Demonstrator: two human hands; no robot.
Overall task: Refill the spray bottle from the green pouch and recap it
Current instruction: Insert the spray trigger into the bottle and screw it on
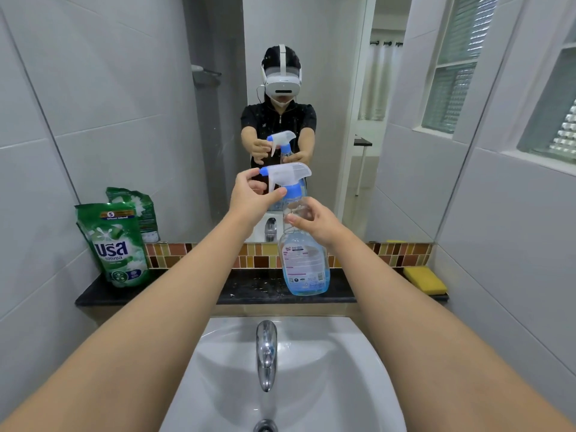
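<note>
A bathroom is shown, walled in pale grey tile, with a large mirror (280, 88) fixed above a dark stone ledge (174, 291) and a band of brown and orange mosaic tile (258, 260) between them. At the left end of the ledge the green pouch (117, 244) is stood upright against the wall, well apart from both hands. Below the ledge a white basin (327, 385) with a chrome tap (266, 353) is set. The spray bottle (304, 263) is stood on the ledge right of centre, with a pale blue liquid seen in its lower part. At the far right a yellow sponge (425, 279) is laid on the ledge, and a frosted window (452, 73) is set in the right wall.

Both arms are stretched forward over the basin. The left hand (252, 198) is raised at the trigger head (285, 176), which is seated on the bottle; its thumb and fingers are curled around the head's front and trigger, in contact with it. The right hand (314, 222) is wrapped about the bottle's clear neck, fingers closed on it.
</note>
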